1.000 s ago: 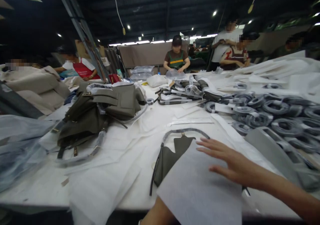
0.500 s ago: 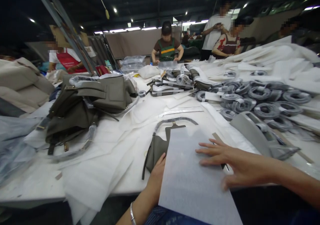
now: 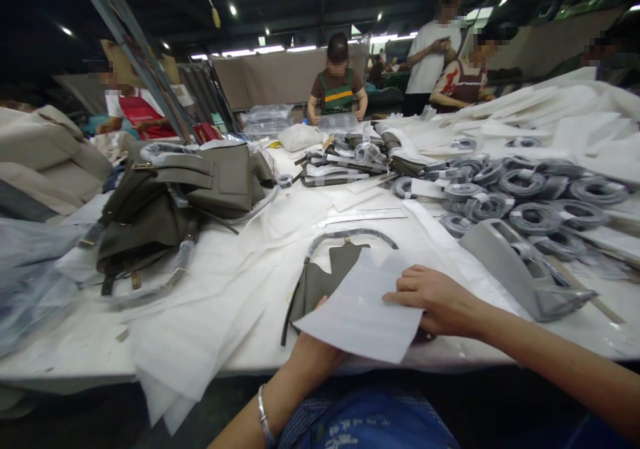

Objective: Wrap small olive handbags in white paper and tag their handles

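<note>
A dark olive handbag (image 3: 317, 284) lies on the table before me, its plastic-wrapped handle (image 3: 345, 234) arching away at the far side. Over its near part is a thin white sheet (image 3: 357, 312), bent and lifted at the right. My right hand (image 3: 433, 302) pinches the right edge of this sheet, thumb hidden behind it. Against the near left side of the bag is my left hand (image 3: 317, 352); the sheet covers most of its fingers, so their grip on the bag does not show.
More olive handbags (image 3: 220, 179) are piled at the left, near loose white sheets (image 3: 185, 342). Coiled wrapped straps (image 3: 533, 216) heap at the right, beside a grey bag piece (image 3: 510, 269). Across the table a person in a green apron (image 3: 337, 96) works; others are around.
The white sheet has moved up and away from me, and now bends over the bag. My right hand, spread over the sheet before, has closed on its right edge.
</note>
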### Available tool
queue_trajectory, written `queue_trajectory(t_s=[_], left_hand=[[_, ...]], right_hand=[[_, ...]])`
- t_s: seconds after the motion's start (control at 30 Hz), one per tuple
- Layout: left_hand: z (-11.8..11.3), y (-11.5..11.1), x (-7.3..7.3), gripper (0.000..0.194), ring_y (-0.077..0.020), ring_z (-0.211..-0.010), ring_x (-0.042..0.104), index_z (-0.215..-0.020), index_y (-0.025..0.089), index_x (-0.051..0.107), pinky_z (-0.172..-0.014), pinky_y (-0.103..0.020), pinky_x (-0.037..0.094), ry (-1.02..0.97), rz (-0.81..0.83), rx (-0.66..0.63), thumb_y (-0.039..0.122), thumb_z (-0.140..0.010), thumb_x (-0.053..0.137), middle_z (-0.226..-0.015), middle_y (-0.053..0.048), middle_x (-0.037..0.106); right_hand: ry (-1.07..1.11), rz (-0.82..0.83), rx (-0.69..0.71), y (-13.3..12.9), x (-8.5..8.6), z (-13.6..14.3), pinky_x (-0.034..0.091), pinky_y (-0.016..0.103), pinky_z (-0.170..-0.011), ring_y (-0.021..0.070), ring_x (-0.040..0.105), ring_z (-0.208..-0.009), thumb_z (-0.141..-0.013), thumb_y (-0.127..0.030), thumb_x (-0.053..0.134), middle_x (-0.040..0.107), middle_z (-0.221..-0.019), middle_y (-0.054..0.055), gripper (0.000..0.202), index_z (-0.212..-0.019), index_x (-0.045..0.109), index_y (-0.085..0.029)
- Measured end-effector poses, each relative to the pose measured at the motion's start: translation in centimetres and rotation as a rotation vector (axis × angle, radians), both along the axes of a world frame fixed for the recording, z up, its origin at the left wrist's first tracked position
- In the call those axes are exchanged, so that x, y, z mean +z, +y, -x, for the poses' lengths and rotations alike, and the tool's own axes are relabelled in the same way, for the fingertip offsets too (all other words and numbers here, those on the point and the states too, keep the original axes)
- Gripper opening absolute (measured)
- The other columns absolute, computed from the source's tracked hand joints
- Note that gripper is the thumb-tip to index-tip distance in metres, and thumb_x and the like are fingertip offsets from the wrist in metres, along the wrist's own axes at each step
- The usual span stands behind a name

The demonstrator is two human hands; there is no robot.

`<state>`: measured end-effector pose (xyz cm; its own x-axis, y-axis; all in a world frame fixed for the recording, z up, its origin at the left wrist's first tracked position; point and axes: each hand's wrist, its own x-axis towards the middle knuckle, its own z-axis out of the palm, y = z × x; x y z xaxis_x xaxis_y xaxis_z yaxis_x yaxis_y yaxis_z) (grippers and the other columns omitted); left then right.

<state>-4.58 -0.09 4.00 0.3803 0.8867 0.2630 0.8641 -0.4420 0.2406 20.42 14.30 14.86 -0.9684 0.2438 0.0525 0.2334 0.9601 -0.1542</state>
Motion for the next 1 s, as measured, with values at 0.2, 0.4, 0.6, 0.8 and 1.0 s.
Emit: queue_trajectory(t_s=[0.2, 0.4, 0.6, 0.8, 1.0], left_hand=[[-0.5, 0.0, 3.2, 0.060, -0.0304, -0.134, 0.047, -0.147, 0.034, 0.040, -0.113, -0.051, 0.035, 0.039, 0.106, -0.013, 0.056, -0.093, 0.054, -0.146, -0.008, 0.052], [-0.9, 0.0, 3.6, 0.062, -0.0358, -0.144, 0.032, -0.150, 0.047, 0.026, -0.112, -0.059, 0.031, 0.083, 0.096, -0.100, 0.048, -0.095, 0.054, -0.162, -0.007, 0.026], [-1.0, 0.2, 3.0, 0.057, -0.0250, -0.142, 0.038, -0.153, 0.029, 0.029, -0.119, -0.045, 0.030, -0.093, 0.066, -0.173, 0.036, -0.100, 0.048, -0.155, -0.005, 0.041], [-0.7, -0.2, 2.4, 0.055, -0.0233, -0.141, 0.041, -0.149, 0.027, 0.039, -0.119, -0.043, 0.032, -0.186, 0.085, -0.146, 0.045, -0.099, 0.049, -0.153, -0.003, 0.044], [-0.8, -0.7, 1.7, 0.060, -0.0208, -0.145, 0.035, -0.153, 0.025, 0.031, -0.120, -0.041, 0.032, -0.173, 0.096, -0.115, 0.043, -0.099, 0.049, -0.155, -0.004, 0.041]], right_hand=[[0.164, 0.101, -0.340, -0.9, -2.7, 1.1, 0.049, 0.041, -0.097, 0.0274, 0.059, -0.117, -0.092, -0.020, 0.041, 0.062, -0.129, 0.014, 0.042, -0.130, 0.059, -0.017], [0.058, 0.190, -0.511, -2.2, -2.9, 0.9, 0.050, 0.047, -0.098, 0.0307, 0.064, -0.111, -0.097, -0.032, 0.041, 0.068, -0.119, 0.015, 0.040, -0.128, 0.063, -0.021], [-0.187, 0.444, -0.085, -0.6, 0.6, -0.3, 0.040, 0.048, -0.110, 0.0307, 0.050, -0.132, -0.084, -0.046, 0.068, 0.053, -0.146, 0.009, 0.066, -0.144, 0.049, -0.029], [-0.198, 0.262, -0.028, -0.7, 0.2, 1.8, 0.051, 0.044, -0.088, 0.0318, 0.064, -0.105, -0.086, -0.042, 0.064, 0.064, -0.123, 0.015, 0.053, -0.136, 0.059, -0.025], [-0.064, 0.370, -0.086, -1.4, -1.7, 2.6, 0.052, 0.035, -0.083, 0.0247, 0.067, -0.093, -0.095, -0.049, 0.051, 0.069, -0.107, 0.009, 0.049, -0.139, 0.055, -0.027]])
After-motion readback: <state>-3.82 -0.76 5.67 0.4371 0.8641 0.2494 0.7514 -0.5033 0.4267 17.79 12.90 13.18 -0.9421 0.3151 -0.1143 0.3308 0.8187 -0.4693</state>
